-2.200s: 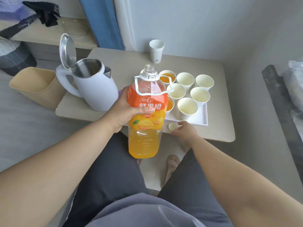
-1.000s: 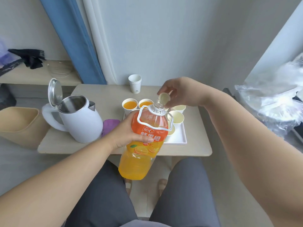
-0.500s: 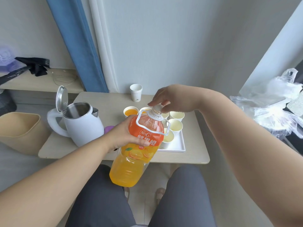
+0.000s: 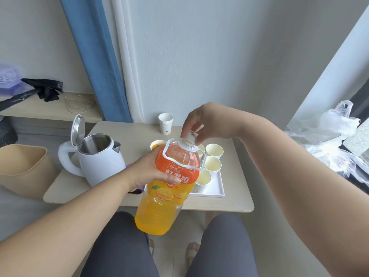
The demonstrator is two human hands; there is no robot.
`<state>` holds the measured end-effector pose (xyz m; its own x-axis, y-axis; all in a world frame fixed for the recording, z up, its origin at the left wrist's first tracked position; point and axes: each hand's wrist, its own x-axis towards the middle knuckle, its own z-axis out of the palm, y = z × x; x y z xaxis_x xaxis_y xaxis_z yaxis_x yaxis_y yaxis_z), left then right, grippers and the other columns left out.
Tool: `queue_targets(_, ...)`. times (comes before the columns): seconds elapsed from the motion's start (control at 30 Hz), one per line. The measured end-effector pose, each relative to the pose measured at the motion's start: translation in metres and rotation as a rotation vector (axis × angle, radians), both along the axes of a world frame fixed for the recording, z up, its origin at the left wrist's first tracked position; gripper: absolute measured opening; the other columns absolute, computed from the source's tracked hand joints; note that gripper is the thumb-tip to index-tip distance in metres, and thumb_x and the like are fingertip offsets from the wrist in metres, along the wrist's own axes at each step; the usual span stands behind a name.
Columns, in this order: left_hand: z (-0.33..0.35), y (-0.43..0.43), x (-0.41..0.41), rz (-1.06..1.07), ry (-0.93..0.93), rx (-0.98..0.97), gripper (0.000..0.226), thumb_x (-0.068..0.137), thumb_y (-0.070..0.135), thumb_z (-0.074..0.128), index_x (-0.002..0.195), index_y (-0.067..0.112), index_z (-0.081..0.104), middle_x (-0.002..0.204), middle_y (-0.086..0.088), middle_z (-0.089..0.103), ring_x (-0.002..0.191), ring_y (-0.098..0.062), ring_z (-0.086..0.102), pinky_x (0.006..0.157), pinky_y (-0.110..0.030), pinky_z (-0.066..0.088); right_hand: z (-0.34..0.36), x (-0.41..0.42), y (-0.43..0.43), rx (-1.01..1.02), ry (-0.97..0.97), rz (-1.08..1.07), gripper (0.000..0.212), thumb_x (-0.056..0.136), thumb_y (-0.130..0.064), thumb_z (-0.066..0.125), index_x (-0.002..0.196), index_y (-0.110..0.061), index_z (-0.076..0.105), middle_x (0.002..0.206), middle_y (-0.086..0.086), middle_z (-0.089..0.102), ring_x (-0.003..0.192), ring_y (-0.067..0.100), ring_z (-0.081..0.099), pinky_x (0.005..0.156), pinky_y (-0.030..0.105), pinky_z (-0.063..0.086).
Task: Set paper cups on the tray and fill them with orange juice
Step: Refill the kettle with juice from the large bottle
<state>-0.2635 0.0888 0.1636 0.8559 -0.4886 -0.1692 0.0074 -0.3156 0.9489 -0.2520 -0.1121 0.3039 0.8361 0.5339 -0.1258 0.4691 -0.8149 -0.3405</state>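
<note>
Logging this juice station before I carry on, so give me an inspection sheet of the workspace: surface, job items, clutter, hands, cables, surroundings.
Surface: beige table bearing a white tray.
Job's things: juice bottle, tilted; filled cup and pale-inside cups on the tray; cup stack behind.
Clutter: kettle, lid open.
Hands: left hand grips the juice bottle; right hand pinches its cap.
Cables: white cord on the side shelf.
Surroundings: blue curtain, beige bin, plastic bags.

One juice bottle [image 4: 169,188], one cap [image 4: 191,136], one kettle [image 4: 99,162], one tray [image 4: 217,188], one cup stack [image 4: 165,123], five visible cups [image 4: 214,150].
</note>
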Motion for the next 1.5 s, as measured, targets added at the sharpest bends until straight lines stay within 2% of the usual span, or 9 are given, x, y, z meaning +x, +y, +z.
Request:
queue_targets(0.17, 0.015, 0.003, 0.003, -0.024, -0.026, 0.000, 0.079, 0.062, 0.029, 0.088, 0.129, 0.033, 0.046, 0.118, 0.010, 0.066, 0.109, -0.012, 0.064, 0.086, -0.029, 0.056, 0.012, 0.003, 0.003, -0.018, -0.034, -0.026, 0.017, 0.080, -0.032, 0.074, 0.095, -0.024, 0.071, 0.090, -0.008, 0.072, 0.077, 0.009, 0.068, 0.072, 0.020, 0.049)
queue_targets(0.33, 0.020, 0.001, 0.009, 0.005, -0.071, -0.020, 0.092, 0.054, 0.033, 0.090, 0.134, 0.034, 0.043, 0.122, 0.010, 0.065, 0.111, -0.011, 0.063, 0.092, -0.036, 0.055, 0.007, 0.007, 0.017, -0.288, -0.140, -0.163, 0.062, 0.091, -0.067, 0.029, 0.083, -0.014, 0.060, 0.080, 0.003, 0.070, 0.060, 0.014, 0.063, 0.073, 0.030, 0.050)
queue_targets(0.43, 0.021, 0.003, 0.014, 0.038, -0.086, -0.019, 0.089, 0.057, 0.033, 0.088, 0.133, 0.035, 0.042, 0.121, 0.010, 0.064, 0.110, -0.011, 0.063, 0.092, -0.037, 0.055, 0.010, 0.005, 0.012, -0.155, -0.037, -0.136, 0.045, 0.096, -0.057, 0.031, 0.120, -0.026, 0.052, 0.115, 0.000, 0.061, 0.085, 0.015, 0.053, 0.087, 0.029, 0.040)
queue_targets(0.5, 0.022, 0.004, 0.016, 0.043, -0.084, -0.016, 0.086, 0.060, 0.033, 0.089, 0.133, 0.035, 0.043, 0.121, 0.010, 0.064, 0.110, -0.012, 0.063, 0.091, -0.037, 0.055, 0.015, 0.004, 0.007, -0.141, 0.005, -0.048, 0.038, 0.099, -0.043, 0.042, 0.134, -0.028, 0.043, 0.115, -0.004, 0.053, 0.097, 0.014, 0.047, 0.086, 0.024, 0.032)
queue_targets(0.73, 0.022, -0.003, 0.014, 0.113, -0.113, -0.017, 0.082, 0.064, 0.017, 0.087, 0.130, 0.031, 0.042, 0.116, 0.012, 0.062, 0.103, -0.006, 0.062, 0.073, -0.016, 0.052, 0.001, 0.013, 0.015, -0.287, -0.142, -0.158, 0.048, 0.097, -0.051, 0.039, 0.104, -0.006, 0.054, 0.109, 0.012, 0.060, 0.094, 0.028, 0.053, 0.071, 0.031, 0.036)
queue_targets(0.93, 0.020, 0.008, 0.017, 0.073, -0.076, 0.000, 0.093, 0.055, 0.033, 0.091, 0.134, 0.034, 0.041, 0.121, 0.009, 0.064, 0.111, -0.013, 0.063, 0.092, -0.037, 0.054, -0.001, 0.010, 0.015, -0.145, -0.096, -0.039, 0.039, 0.097, -0.040, 0.047, 0.129, -0.018, 0.047, 0.124, 0.005, 0.057, 0.097, 0.019, 0.048, 0.078, 0.024, 0.031)
queue_targets(1.27, 0.014, -0.003, 0.010, 0.256, -0.160, 0.008, 0.092, 0.055, 0.027, 0.092, 0.132, 0.034, 0.041, 0.119, 0.013, 0.060, 0.108, -0.008, 0.059, 0.091, -0.034, 0.053, -0.016, 0.018, 0.023, -0.315, -0.280, -0.252, 0.055, 0.093, -0.063, 0.032, 0.070, -0.015, 0.044, 0.071, 0.000, 0.046, 0.076, 0.025, 0.048, 0.054, 0.030, 0.031)
queue_targets(1.4, 0.017, 0.007, 0.015, 0.148, -0.096, 0.024, 0.093, 0.054, 0.034, 0.092, 0.132, 0.035, 0.041, 0.120, 0.011, 0.062, 0.110, -0.012, 0.061, 0.091, -0.037, 0.054, -0.014, 0.016, 0.021, -0.184, -0.231, -0.125, 0.042, 0.097, -0.052, 0.038, 0.119, -0.019, 0.051, 0.102, 0.001, 0.060, 0.091, 0.024, 0.051, 0.071, 0.028, 0.035)
queue_targets(1.5, 0.022, 0.016, 0.018, 0.075, -0.047, 0.005, 0.088, 0.057, 0.034, 0.088, 0.133, 0.035, 0.043, 0.120, 0.011, 0.065, 0.110, -0.013, 0.063, 0.091, -0.039, 0.055, -0.007, 0.014, 0.017, -0.024, -0.090, -0.006, 0.031, 0.099, -0.037, 0.044, 0.126, -0.022, 0.049, 0.105, -0.001, 0.056, 0.090, 0.019, 0.048, 0.076, 0.024, 0.032)
